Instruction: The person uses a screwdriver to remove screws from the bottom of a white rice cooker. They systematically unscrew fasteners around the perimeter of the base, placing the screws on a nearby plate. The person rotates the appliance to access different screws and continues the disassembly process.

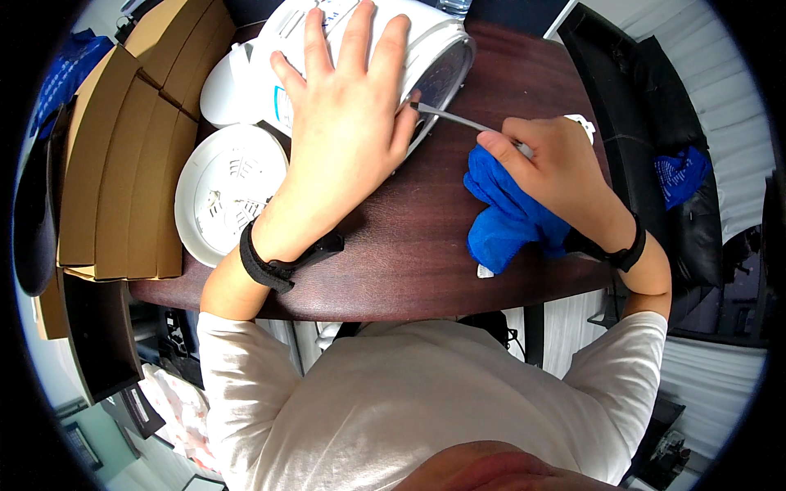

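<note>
A white cylindrical appliance body [278,78] lies on its side at the far edge of the table, its round dark end facing right. My left hand [348,114] rests on it with fingers spread flat, the thumb by the rim. In my right hand [557,155] is a screwdriver [454,119], its metal shaft reaching left and its dark tip at the rim near my left thumb. My fist hides its handle. Below my right hand a crumpled blue cloth [508,221] lies on the table. Left of my left forearm sits a shallow white round cover [190,204] with small pieces inside.
Cardboard boxes [123,172] stand in a row along the left side of the dark wooden table [393,254]. Another white round part [223,92] is beside the appliance. A clear container [453,6] stands at the back. To the right is a black sofa [634,147] with a blue bag.
</note>
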Demonstrator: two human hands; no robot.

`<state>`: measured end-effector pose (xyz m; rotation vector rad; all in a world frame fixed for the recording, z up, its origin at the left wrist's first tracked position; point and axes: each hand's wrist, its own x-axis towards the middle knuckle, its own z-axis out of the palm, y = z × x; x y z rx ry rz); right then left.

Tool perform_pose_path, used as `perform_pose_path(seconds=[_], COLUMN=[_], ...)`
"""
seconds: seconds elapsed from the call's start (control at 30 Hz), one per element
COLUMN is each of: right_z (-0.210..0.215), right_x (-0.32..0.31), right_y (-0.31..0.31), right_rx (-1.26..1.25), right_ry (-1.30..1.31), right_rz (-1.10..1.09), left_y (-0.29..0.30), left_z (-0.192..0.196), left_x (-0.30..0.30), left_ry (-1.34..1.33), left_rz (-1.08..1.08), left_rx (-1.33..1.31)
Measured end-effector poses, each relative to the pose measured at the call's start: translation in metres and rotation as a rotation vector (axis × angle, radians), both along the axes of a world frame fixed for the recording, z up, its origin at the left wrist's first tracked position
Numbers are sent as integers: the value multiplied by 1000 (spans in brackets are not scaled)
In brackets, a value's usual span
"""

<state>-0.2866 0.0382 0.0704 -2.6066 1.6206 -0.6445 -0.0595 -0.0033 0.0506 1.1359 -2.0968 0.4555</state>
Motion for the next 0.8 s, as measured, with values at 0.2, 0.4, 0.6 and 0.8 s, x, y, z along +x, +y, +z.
perform_pose_path(seconds=[0.2, 0.4, 0.6, 0.8], right_z=[7, 11, 15, 7], right_x=[3, 2, 4, 4], right_y=[0, 1, 1, -1], right_rx=[-4, -17, -39, 222], right_ry=[47, 70, 99, -84], right_rz=[-7, -24, 16, 70], left_y=[1, 1, 2, 2], left_z=[0, 1, 0, 0], left_x=[0, 0, -1, -1], left_ry=[-8, -4, 5, 5], left_rz=[7, 0, 4, -8], left_rx=[-3, 6, 8, -5])
